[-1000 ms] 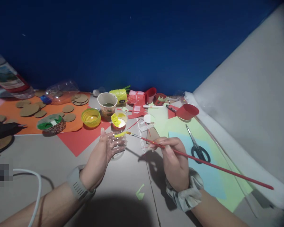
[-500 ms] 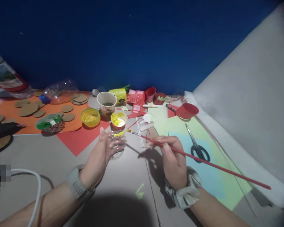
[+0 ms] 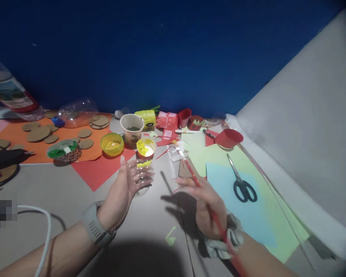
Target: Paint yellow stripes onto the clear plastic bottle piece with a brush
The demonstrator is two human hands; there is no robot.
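My left hand [image 3: 126, 188] is wrapped around a small ribbed piece of clear plastic bottle [image 3: 144, 164], which has a yellow paint stripe near its top. In my right hand [image 3: 207, 206] is a long red-handled paintbrush [image 3: 193, 173], blurred by motion. Its tip points away from me, above the paper scraps and to the right of the small cup with yellow paint [image 3: 145, 148]. Behind that cup stands a paper cup with dark liquid [image 3: 132, 130]. To its left is a green-and-yellow bowl [image 3: 112, 145].
Scissors [image 3: 242, 186] lie on blue paper [image 3: 219, 181] at right. Cardboard discs [image 3: 39, 134] and a clear bottle [image 3: 79, 113] rest on orange paper [image 3: 89, 152]. A red paper cone [image 3: 230, 137] and a yellow painted piece [image 3: 145, 118] are farther back. A white cable [image 3: 47, 231] crosses my left forearm.
The paintbrush has swung from pointing left, near the plastic piece, to pointing forward over the paper scraps. My right hand has turned with it; my left hand has hardly moved.
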